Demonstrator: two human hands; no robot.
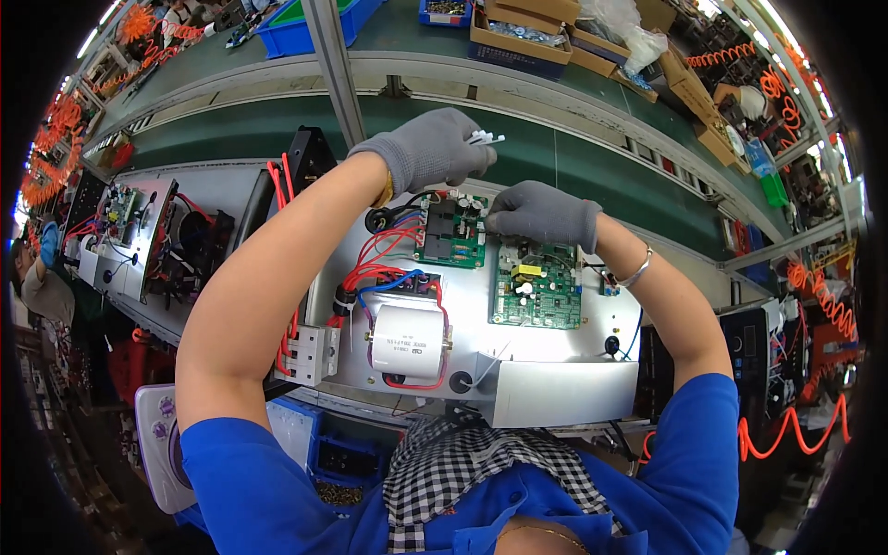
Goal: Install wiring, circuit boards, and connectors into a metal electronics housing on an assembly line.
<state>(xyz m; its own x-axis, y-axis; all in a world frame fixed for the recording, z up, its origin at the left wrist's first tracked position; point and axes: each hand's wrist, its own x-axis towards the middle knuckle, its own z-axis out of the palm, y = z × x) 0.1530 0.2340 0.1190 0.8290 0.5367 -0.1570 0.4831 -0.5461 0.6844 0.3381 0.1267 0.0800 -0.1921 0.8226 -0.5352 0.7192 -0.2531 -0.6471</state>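
I see my left hand (pixel 433 153) gripping white strips (pixel 485 139) beyond the smaller board (pixel 453 242); right hand (pixel 544 215) nearer, at its right edge, grip unclear.

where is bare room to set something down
Bare patches: metal plate between the cylinder and the lower board, and between that board and the silver cover; also the green belt beyond the right hand. Crowded: around the red wires and breaker.

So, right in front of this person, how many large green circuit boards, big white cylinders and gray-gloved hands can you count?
Large green circuit boards: 2
Big white cylindrical capacitor: 1
Gray-gloved hands, left and right: 2
Total: 5
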